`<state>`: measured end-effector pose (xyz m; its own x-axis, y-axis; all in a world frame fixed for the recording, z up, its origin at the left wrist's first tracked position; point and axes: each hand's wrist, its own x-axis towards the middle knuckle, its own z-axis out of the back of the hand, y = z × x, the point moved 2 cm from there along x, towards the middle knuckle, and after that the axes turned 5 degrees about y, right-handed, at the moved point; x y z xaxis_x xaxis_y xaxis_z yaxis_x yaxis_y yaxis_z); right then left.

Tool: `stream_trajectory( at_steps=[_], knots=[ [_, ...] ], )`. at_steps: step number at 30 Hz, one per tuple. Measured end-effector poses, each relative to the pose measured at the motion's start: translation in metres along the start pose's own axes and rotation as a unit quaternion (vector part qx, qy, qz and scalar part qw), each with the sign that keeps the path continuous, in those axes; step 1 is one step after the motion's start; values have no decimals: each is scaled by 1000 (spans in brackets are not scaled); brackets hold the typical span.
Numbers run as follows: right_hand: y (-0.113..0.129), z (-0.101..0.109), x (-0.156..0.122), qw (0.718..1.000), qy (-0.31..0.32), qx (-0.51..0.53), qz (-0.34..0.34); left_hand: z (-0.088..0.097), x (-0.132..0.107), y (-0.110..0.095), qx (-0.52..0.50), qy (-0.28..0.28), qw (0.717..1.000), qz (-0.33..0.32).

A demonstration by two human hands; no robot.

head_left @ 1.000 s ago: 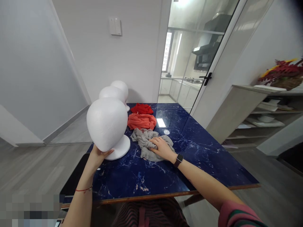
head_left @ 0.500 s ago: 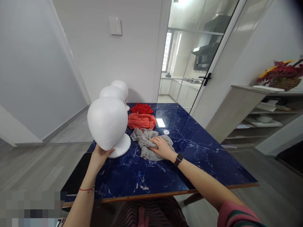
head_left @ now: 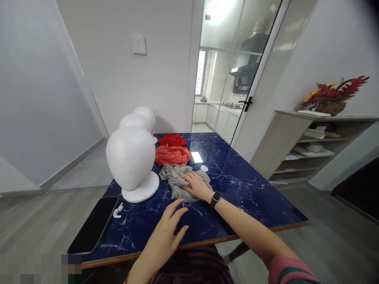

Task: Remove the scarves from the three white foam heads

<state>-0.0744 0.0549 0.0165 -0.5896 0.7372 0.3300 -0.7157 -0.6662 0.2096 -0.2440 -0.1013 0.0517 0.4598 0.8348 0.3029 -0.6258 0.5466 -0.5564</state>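
My right hand (head_left: 197, 185) lies palm down on a crumpled grey cloth (head_left: 177, 177), fingers spread over its folds and thumb apart. Above the table's front edge is my left hand (head_left: 166, 232), holding nothing, its fingers apart and pointing toward the grey cloth. The nearest white foam mannequin head (head_left: 132, 156) stands upright on its round base, left of the cloth. Behind it, two more foam heads, a middle one (head_left: 134, 120) and a far one (head_left: 147, 114), are partly hidden. A coral cloth (head_left: 173, 155) and a red cloth (head_left: 172, 139) lie bunched beyond the grey one.
A black tablet-like device (head_left: 94, 225) and white earbuds (head_left: 118, 210) lie at the left of the dark blue marbled table (head_left: 237, 189). Behind stand a wall and a glass door (head_left: 225, 79). A shelf (head_left: 308, 138) with a flower basket is at the right.
My left hand has let go of the nearest foam head and moved right and toward me. My right hand stays on the grey cloth. The view has shifted slightly, revealing the earbuds.
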Motion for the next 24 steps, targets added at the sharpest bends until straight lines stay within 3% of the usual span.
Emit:
stream_trajectory(
  at_steps=[4, 9, 11, 13, 15, 20, 24],
  knots=[
    [3, 12, -5, 1000, -17, 4, 4, -8, 11, -3, 11, 41, 998, -54],
    [-6, 31, -5, 995, -86, 36, 35, -11, 12, 18, 21, 6, 999, -35],
    [-21, 39, -3, 982, -175, 69, -15, -14, 10, 26, 19, -13, 999, -22],
    [-44, 46, -5, 952, -272, 100, -96, -17, 9, 34, 15, -32, 999, -11],
    [-70, 51, -8, 922, -329, 114, -167, -20, 8, 39, 12, -46, 999, -6],
    [-125, 44, -19, 902, -303, 177, -251, -24, 10, 44, 10, -35, 999, -12],
    [-136, 29, -18, 907, -252, 206, -269, -26, 14, 44, 14, -34, 998, -54]
  ],
)
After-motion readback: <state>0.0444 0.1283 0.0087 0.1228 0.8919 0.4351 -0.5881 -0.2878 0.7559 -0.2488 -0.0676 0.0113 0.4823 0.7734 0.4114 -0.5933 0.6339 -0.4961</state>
